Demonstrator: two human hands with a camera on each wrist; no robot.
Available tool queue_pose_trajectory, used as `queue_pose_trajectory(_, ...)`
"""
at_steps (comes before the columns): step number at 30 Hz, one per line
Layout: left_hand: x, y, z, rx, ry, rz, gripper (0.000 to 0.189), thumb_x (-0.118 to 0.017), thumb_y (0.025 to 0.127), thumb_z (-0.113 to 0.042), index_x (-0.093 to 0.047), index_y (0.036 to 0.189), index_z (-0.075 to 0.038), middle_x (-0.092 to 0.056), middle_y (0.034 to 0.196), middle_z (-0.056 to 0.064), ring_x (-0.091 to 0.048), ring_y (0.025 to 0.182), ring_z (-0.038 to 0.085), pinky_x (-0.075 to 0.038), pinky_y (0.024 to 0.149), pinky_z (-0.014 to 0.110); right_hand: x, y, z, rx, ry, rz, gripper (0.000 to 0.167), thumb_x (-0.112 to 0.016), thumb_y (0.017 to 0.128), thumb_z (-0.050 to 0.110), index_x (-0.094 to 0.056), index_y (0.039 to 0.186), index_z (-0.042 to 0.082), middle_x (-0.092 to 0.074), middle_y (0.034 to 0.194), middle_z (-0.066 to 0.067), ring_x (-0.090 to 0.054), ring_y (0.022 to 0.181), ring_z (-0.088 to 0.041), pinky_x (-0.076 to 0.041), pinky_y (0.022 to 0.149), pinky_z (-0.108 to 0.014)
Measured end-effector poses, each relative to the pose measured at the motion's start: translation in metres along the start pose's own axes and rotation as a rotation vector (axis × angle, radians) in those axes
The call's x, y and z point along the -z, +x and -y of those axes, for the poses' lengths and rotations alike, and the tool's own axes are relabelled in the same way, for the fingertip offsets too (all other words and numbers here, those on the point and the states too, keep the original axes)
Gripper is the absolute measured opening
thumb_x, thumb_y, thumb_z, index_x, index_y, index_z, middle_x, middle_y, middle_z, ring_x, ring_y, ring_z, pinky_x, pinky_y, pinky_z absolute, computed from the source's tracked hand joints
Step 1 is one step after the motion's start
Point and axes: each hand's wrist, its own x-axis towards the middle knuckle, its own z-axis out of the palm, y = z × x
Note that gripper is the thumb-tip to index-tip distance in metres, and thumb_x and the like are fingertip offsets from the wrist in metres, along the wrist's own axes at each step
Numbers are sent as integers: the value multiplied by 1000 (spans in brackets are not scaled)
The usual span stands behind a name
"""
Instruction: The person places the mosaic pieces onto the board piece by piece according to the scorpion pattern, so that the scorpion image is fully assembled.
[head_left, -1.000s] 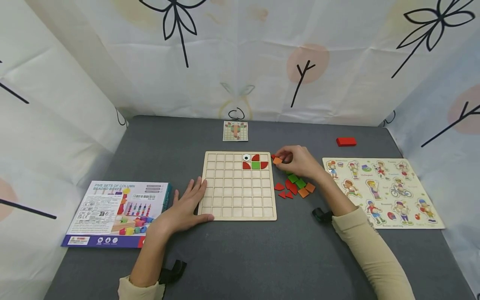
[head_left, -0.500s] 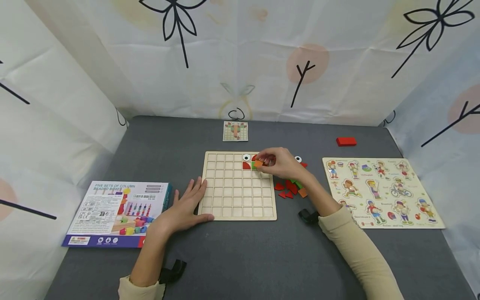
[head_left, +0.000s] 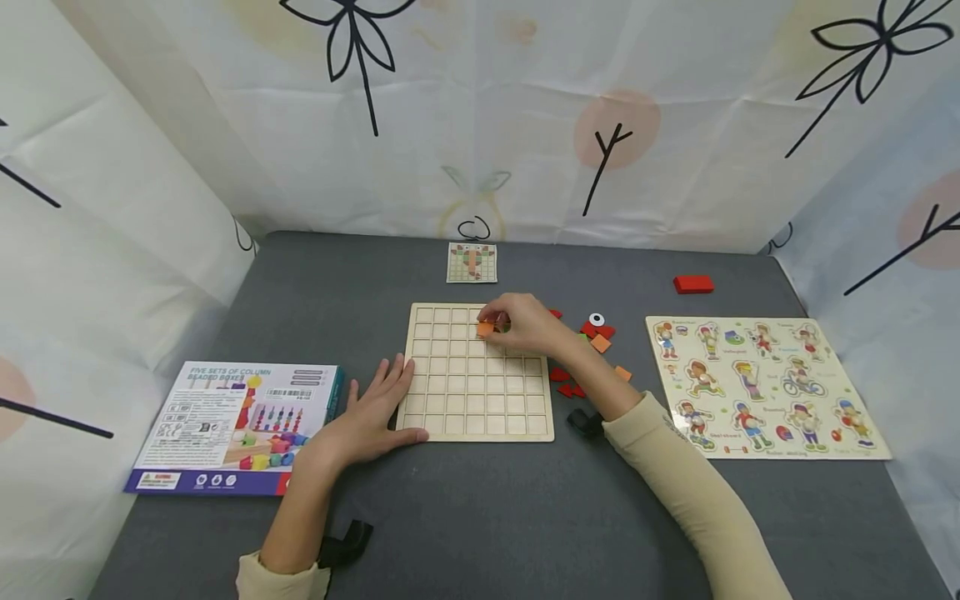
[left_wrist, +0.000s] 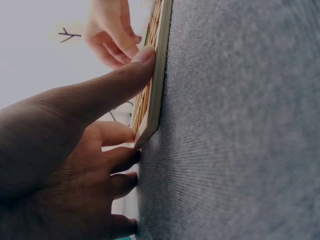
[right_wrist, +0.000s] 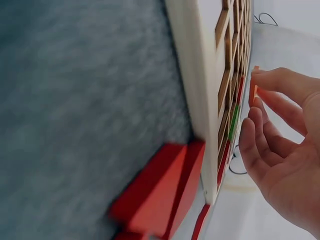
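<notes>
A wooden grid board (head_left: 465,396) lies flat on the grey table. My right hand (head_left: 525,325) pinches an orange square tile (head_left: 485,329) between thumb and fingers, over the board's upper part. In the right wrist view the orange tile (right_wrist: 254,86) shows edge-on above the grid, and a green tile (right_wrist: 233,121) and red tiles sit in cells below the hand. From the head those set tiles are mostly hidden by the hand. My left hand (head_left: 367,417) lies with fingers spread at the board's left edge, its thumb (left_wrist: 145,54) resting on the near edge.
Loose red, green and orange tiles (head_left: 601,342) and a white ring-like eye piece (head_left: 596,319) lie right of the board. A small pattern card (head_left: 472,262) stands behind it. Left is a boxed toy (head_left: 232,429); right are a picture puzzle board (head_left: 772,387) and a red block (head_left: 693,284).
My right hand has carried the orange tile leftward from the loose pile to above the board's upper cells. My left hand has stayed in place.
</notes>
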Motion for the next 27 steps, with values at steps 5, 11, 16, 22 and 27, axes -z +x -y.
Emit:
queue_pose_trajectory(5,0,1,0,3,-1,1,110,-82,97,-42,-13,174,-4,-3,183,21,5,171,48,12,126,82,-3,9,6,5,-39,23,21,-78,98,11,-83,118,5,-75,99,-11,-56,80,-19,-42,72,-28)
queue_pose_trajectory(11,0,1,1,2,5,1,111,-82,97,-43,-13,174,-4,-3,183,21,4,171,48,12,126,83,-5,13,7,15,-39,53,22,-76,97,9,-83,117,4,-77,107,-13,-65,90,-22,-52,79,-32)
queue_pose_trajectory(16,0,1,0,4,5,3,111,-82,97,-43,-12,174,-5,-2,183,21,5,171,48,11,126,83,-6,14,6,26,-40,63,24,-77,97,9,-82,119,3,-77,108,-13,-67,92,-23,-55,82,-34)
queue_pose_trajectory(22,0,1,0,2,3,0,111,-82,97,-42,-13,174,-4,-3,183,22,4,170,49,11,125,84,-5,11,7,20,-26,71,27,-78,97,11,-82,122,3,-76,109,-13,-67,93,-23,-55,83,-33)
queue_pose_trajectory(27,0,1,0,2,7,0,111,-82,96,-43,-13,174,-3,-3,183,22,4,170,49,11,125,84,-3,8,6,6,-4,64,27,-78,98,12,-82,123,5,-75,110,-12,-64,91,-23,-52,81,-32)
